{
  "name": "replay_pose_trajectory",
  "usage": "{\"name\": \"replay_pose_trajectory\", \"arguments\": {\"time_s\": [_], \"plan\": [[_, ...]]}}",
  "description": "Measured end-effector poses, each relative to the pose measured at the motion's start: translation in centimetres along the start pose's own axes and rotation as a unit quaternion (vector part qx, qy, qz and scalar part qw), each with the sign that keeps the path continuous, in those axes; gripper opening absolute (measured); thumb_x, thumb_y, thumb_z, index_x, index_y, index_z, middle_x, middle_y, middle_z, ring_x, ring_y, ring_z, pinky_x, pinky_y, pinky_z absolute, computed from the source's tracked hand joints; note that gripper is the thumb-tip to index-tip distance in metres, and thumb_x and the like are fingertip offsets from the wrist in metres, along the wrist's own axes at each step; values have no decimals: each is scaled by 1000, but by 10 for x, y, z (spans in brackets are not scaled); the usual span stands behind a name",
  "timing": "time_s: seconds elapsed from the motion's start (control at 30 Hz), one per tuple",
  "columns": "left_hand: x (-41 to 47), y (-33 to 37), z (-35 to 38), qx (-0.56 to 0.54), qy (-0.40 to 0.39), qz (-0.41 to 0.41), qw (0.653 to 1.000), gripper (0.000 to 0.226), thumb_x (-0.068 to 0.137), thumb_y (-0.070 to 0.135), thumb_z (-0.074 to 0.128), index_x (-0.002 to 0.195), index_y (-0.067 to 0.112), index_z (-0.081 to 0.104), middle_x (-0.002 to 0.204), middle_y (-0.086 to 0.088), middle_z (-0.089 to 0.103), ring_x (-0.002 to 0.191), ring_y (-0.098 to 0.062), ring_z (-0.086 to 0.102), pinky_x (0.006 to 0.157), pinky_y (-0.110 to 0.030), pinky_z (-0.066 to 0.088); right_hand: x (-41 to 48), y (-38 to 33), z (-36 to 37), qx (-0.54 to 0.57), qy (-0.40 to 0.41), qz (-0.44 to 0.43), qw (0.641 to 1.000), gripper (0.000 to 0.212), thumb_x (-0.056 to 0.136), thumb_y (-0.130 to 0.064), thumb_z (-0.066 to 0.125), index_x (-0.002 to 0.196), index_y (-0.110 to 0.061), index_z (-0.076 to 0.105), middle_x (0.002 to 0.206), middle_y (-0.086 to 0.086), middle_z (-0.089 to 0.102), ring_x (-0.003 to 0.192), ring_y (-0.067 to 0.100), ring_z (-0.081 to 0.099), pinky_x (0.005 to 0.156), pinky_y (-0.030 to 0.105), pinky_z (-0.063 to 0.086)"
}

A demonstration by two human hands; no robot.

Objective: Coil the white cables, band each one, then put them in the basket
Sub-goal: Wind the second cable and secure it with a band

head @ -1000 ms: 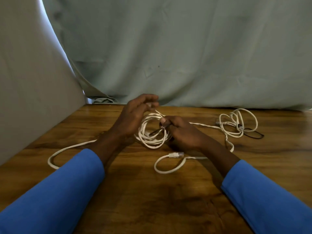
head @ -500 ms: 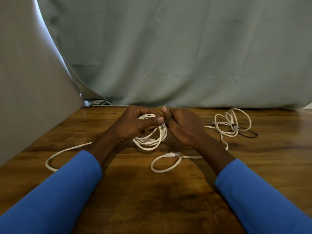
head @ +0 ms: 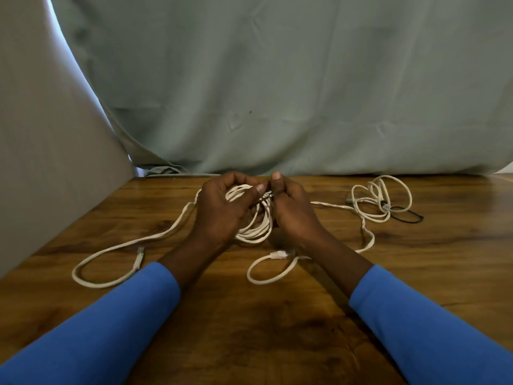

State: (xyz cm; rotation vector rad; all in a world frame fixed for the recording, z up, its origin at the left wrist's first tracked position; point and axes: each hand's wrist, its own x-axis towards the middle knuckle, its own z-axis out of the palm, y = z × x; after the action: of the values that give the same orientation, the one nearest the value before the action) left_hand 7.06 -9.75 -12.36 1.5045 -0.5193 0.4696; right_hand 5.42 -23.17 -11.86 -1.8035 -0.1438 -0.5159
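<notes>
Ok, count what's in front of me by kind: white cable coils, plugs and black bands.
White cable coils: 2, held coil and right coil.
Plugs: 3, left plug, middle plug, right plug.
Black bands: 2, held band, right band.
Total: 7.

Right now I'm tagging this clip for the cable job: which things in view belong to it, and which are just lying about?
Job: left hand, right hand, white coil in the left, dark band the right pinches, looped white cable at right, black band beside it.
Lying about: wooden table, green cloth, grey panel. No basket shows.
</notes>
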Motion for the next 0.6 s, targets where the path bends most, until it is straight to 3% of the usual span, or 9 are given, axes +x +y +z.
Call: {"name": "replay_pose_trajectory", "arguments": {"time_s": [0.13, 0.2, 0.27, 0.33, 0.43, 0.53, 0.6], "plan": [[-3, -9, 5, 96, 76, 60, 991, 10, 90, 33, 77, 92, 25, 72, 85, 7, 76, 80, -15, 73, 70, -44, 60, -7, -5, 9, 54, -6, 64, 996, 48, 109, -47, 37, 87, -21, 70, 92, 6, 78, 90, 22, 75, 90, 48, 59], [-2, -12, 7, 109, 89, 65, 988, 10, 90, 34, 75, 94, 26, 71, 87, 8, 75, 84, -13, 73, 76, -46, 60, -9, -6, 14, 32, 14, 18, 999, 46, 110, -43, 36, 87, -21, 69, 86, 3, 76, 83, 16, 74, 81, 38, 60], [0, -9, 10, 61, 62, 32, 996, 11, 92, 30, 75, 95, 21, 70, 87, 2, 75, 84, -18, 73, 76, -49, 61, -10, -4, 15, -19, 54, -43, 997, 40, 111, -35, 36, 85, -20, 63, 76, -2, 68, 71, 4, 64, 63, 26, 49], [4, -4, 9, 26, 22, 18, 999, 8, 92, 20, 76, 98, 17, 71, 89, -3, 75, 84, -18, 72, 72, -41, 60, -9, -2, 12, -48, 87, -94, 991, 32, 110, -28, 38, 88, -15, 57, 71, -6, 60, 63, 1, 57, 55, 19, 39], [7, 7, 5, -44, -51, -33, 997, 15, 90, 12, 76, 105, 16, 75, 92, -4, 77, 78, -12, 71, 65, -28, 57, -5, 1, 3, -101, 110, -176, 973, 25, 109, -32, 35, 98, -14, 48, 67, -3, 57, 58, 13, 57, 51, 37, 42], [4, 13, 5, -63, -95, -57, 992, 18, 89, 10, 76, 107, 9, 77, 78, 2, 76, 59, -3, 62, 55, -21, 49, -2, 5, -5, -130, 111, -209, 963, 25, 109, -35, 36, 97, -15, 44, 63, -2, 54, 53, 17, 53, 48, 42, 40], [2, 16, 6, -55, -99, -53, 992, 17, 89, 11, 77, 106, 11, 79, 80, 1, 77, 59, -3, 62, 53, -20, 47, 0, 2, -7, -109, 107, -198, 968, 30, 109, -41, 36, 98, -15, 43, 65, -1, 55, 54, 18, 55, 49, 45, 46]]}}
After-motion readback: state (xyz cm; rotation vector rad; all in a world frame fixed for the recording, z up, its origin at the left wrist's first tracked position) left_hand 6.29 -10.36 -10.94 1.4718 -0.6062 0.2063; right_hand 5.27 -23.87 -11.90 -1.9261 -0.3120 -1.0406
